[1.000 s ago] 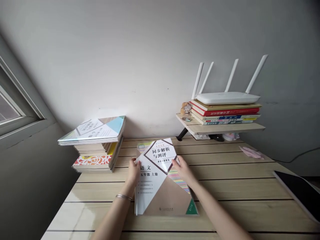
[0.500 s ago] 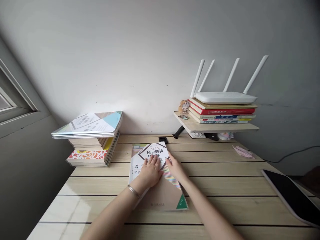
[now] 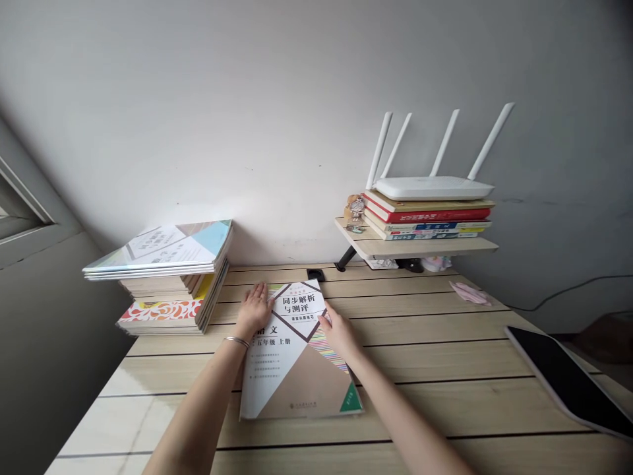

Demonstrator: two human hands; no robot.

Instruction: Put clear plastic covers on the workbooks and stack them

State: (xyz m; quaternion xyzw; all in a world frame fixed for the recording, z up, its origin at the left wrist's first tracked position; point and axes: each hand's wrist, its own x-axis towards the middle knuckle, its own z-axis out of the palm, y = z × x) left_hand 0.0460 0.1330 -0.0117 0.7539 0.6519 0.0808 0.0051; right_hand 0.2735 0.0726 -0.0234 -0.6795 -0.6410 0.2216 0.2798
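A workbook [image 3: 297,369] with a white and brown cover and a green corner lies flat on the table in front of me, its printed title facing me. Along its upper left edge rests my left hand [image 3: 256,310], a silver bangle on the wrist, fingers stretched forward. My right hand [image 3: 341,333] holds the right edge, with the thumb on the cover and the other fingers partly hidden at the side. A strip of a greenish cover shows at the top left, beside the left fingertips; whether it belongs to a second book underneath I cannot tell.
A stack of books [image 3: 163,316] stands at the left, with thin workbooks [image 3: 163,247] on top. At the right, a raised shelf [image 3: 420,248] bears books [image 3: 440,215] and a white router [image 3: 435,188]. A tablet [image 3: 568,376] and a pink cloth-like item [image 3: 469,293] lie on the table [image 3: 420,356].
My left hand has moved off the middle of the cover to its upper left edge, uncovering the title. The right hand stays at the right edge. The view has shifted slightly.
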